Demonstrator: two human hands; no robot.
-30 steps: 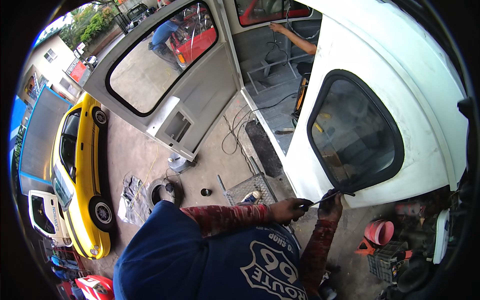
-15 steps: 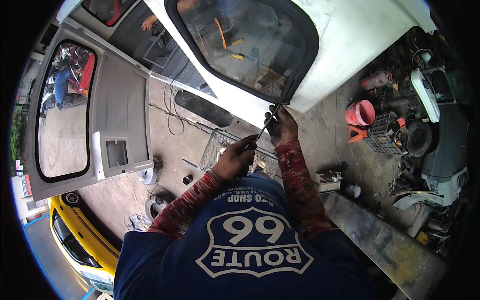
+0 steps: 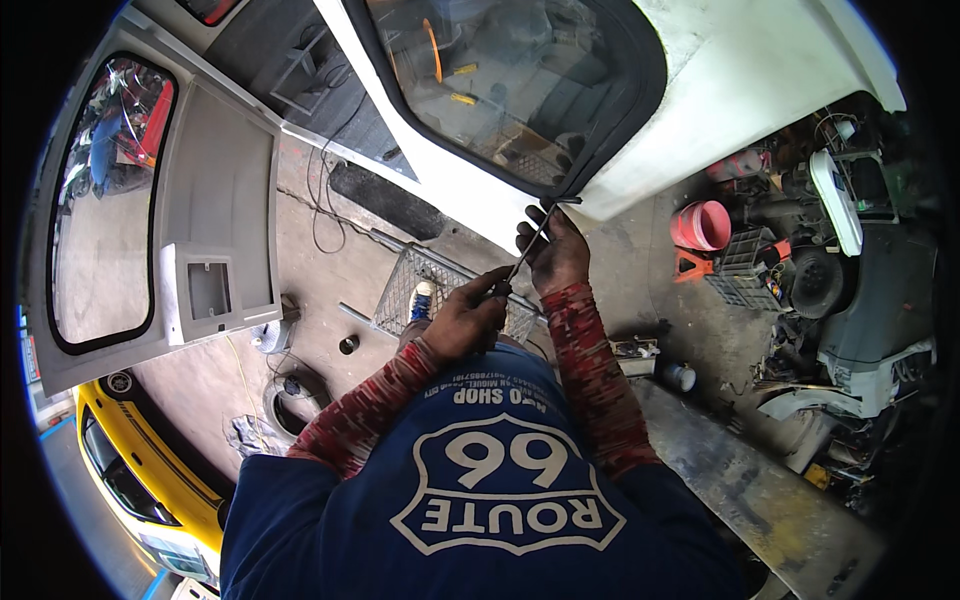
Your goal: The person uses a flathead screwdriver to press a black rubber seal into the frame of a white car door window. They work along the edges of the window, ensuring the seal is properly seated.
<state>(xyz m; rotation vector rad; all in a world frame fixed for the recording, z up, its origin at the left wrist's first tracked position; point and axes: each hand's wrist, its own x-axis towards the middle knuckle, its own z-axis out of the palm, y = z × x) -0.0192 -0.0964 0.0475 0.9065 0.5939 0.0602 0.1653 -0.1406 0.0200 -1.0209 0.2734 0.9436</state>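
Observation:
My left hand [image 3: 468,318] is closed around the dark handle of a screwdriver [image 3: 518,265], whose thin shaft slants up and away to the right. My right hand [image 3: 558,255] is closed about the upper shaft, with its fingertips just below the lower corner of a window. A thick black rubber seal [image 3: 612,133] frames this window's glass [image 3: 480,85] in a white vehicle body panel [image 3: 720,75]. At that corner a short dark end of rubber [image 3: 568,199] sticks out, close to the screwdriver's tip. Whether the tip touches it I cannot tell.
A grey door with a window [image 3: 222,210] stands open at left, near a yellow car [image 3: 140,470]. Below me is a metal mesh platform [image 3: 400,295] with my shoe [image 3: 422,300] on it. Right lie a pink bucket [image 3: 702,226], a crate [image 3: 745,270] and a long metal sheet [image 3: 760,480].
The whole view has shifted, bringing the window slightly up and right and my shoe into sight. Another person's hand at the top left has left the view. Both my hands stay on the screwdriver.

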